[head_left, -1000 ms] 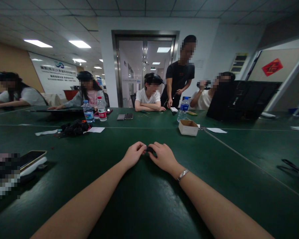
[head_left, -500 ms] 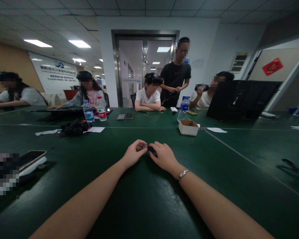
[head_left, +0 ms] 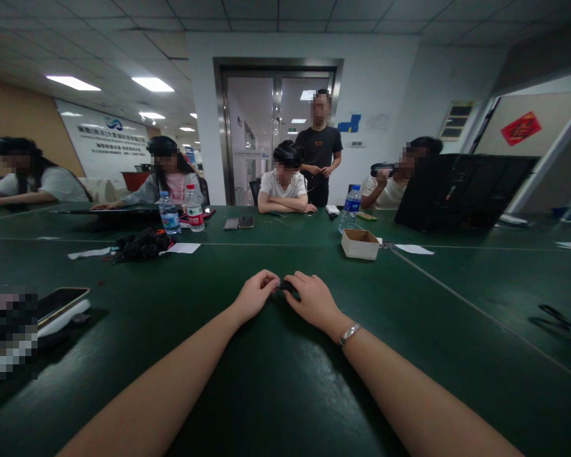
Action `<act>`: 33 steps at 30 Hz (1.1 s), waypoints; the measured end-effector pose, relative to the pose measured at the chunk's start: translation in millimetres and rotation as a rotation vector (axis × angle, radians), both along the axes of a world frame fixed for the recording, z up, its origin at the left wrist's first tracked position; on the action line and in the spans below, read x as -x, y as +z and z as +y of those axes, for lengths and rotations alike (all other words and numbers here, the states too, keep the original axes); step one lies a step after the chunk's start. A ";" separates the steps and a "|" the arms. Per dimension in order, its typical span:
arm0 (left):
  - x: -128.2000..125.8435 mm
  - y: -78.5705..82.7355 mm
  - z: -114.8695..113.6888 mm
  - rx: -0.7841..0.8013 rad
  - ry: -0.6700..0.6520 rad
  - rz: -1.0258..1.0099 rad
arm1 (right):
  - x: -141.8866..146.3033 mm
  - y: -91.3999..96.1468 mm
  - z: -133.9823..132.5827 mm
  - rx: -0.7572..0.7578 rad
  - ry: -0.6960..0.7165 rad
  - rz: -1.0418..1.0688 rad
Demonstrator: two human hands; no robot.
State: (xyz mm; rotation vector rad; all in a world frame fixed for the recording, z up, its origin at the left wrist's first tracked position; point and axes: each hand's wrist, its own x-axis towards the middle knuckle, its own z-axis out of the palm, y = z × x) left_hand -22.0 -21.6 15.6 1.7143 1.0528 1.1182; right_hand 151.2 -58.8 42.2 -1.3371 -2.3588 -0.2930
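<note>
A small dark object [head_left: 287, 286] with a paler, shiny left end is between my two hands, just above or on the green table [head_left: 285, 393]. It is too small to tell its kind. My left hand [head_left: 255, 296] pinches the pale end with thumb and fingertips. The black end is held by my right hand [head_left: 313, 299], its thumb below and fingers curled over the top. Part of the object is hidden by the fingers. A silver bracelet [head_left: 350, 334] circles my right wrist.
Beyond my hands stand an open box [head_left: 360, 245] and a water bottle [head_left: 350, 208]. Dark tangled straps or cables [head_left: 143, 245] lie left, with two bottles behind. A phone [head_left: 63, 303] rests at near left, a monitor [head_left: 466, 190] at far right. Several people are across the table.
My left fingertips have closed in around the object's pale end, which shows less now. My right hand has barely moved. The standing person has shifted left and back.
</note>
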 end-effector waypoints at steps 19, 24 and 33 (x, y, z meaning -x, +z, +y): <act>2.3 9.0 -7.7 0.018 -0.071 -0.014 | -1.4 -0.5 0.8 0.011 0.012 0.019; 1.6 12.2 -9.4 0.003 -0.049 -0.022 | -1.9 -0.2 0.7 0.018 0.015 0.020; 1.2 4.0 -1.9 0.014 -0.019 0.027 | -1.1 -2.5 1.7 0.008 0.031 0.035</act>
